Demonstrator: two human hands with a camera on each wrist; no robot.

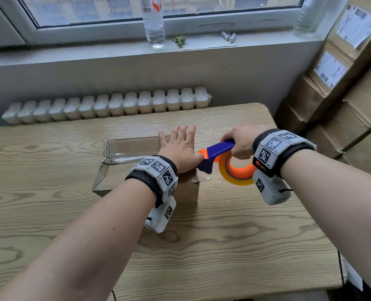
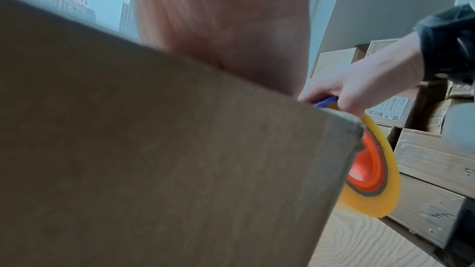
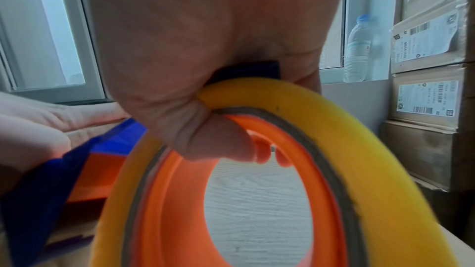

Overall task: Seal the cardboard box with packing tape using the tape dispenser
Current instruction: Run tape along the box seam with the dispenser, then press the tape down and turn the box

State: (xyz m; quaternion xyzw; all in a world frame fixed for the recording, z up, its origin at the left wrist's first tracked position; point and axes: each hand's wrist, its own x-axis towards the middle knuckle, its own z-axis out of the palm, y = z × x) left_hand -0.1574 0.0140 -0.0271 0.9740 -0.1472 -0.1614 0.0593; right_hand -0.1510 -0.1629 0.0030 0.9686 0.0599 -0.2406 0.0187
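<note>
The left hand (image 1: 181, 146) lies flat with spread fingers on the box (image 1: 126, 168), which sits on the table (image 1: 223, 224). The right hand (image 1: 242, 141) grips the dispenser (image 1: 220, 148) at the box's right edge. Labels (image 1: 330, 70) on stacked boxes are too small to read.

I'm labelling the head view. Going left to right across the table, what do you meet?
Cardboard box → left hand → tape dispenser → right hand.

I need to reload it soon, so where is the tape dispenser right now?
In the head view the tape dispenser is at the cardboard box's right edge, gripped by the right hand, beside the left hand.
</note>
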